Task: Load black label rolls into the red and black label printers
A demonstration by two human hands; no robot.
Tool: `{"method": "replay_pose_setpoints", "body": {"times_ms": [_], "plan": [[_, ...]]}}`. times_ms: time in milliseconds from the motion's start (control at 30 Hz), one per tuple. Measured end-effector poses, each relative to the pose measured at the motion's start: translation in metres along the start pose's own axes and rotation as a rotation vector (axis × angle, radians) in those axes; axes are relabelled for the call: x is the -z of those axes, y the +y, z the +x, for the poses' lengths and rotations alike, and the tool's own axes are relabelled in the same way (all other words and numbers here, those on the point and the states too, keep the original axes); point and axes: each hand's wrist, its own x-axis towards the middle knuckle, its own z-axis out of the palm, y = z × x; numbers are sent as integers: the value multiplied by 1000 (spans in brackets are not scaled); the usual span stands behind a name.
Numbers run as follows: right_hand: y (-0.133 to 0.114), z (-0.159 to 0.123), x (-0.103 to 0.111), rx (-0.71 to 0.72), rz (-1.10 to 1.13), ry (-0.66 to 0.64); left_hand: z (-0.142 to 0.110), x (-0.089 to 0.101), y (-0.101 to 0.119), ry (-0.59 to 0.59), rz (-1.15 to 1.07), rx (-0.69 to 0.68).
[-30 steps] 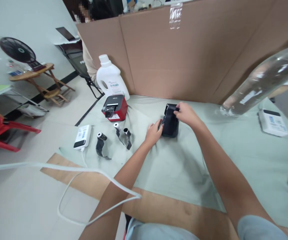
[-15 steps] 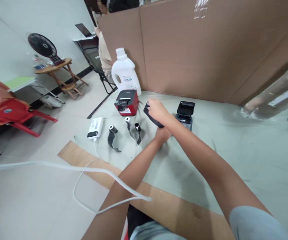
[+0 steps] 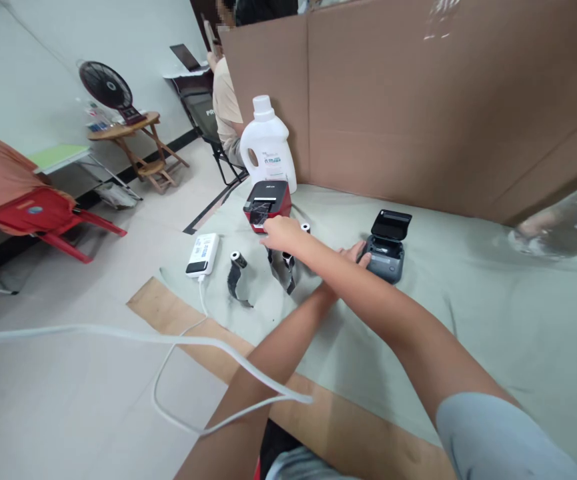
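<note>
My arms cross over the cloth-covered table. My left hand (image 3: 353,255) has its fingers stretched out against the left side of a small grey label printer (image 3: 387,257), whose lid stands up. My right hand (image 3: 284,235) is closed in front of a red and black printer (image 3: 269,203), its fingers curled down over dark strips. Whatever those fingers hold is hidden. One roll (image 3: 305,228) shows behind my right wrist, and another roll (image 3: 288,257) below the hand is partly covered. A third roll (image 3: 238,260), with a dark strip trailing from it, lies further left.
A white power bank (image 3: 203,252) with a white cable (image 3: 203,297) lies at the table's left. Behind the red printer stands a white jug (image 3: 271,150). A tall cardboard panel (image 3: 393,113) borders the back. A plastic-wrapped object (image 3: 568,213) is at the right.
My right hand moved left and down, from above the table to the rolls. The black elongated object it held no longer shows in it. My left hand now touches the grey printer. The view shifted slightly.
</note>
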Motion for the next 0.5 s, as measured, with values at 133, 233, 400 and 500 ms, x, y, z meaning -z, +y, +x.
{"method": "replay_pose_setpoints", "body": {"times_ms": [133, 233, 400, 500], "plan": [[-8, 10, -15, 12, 31, -45, 1, 3, 4, 0, 63, 10], [18, -7, -12, 58, 359, 116, 0, -1, 0, 29, 37, -24], [98, -92, 17, 74, 1198, 342, -4, -7, -4, 108, 82, -43], [148, -156, 33, -12, 1474, 482, -4, -8, -5, 172, 29, -55]]}}
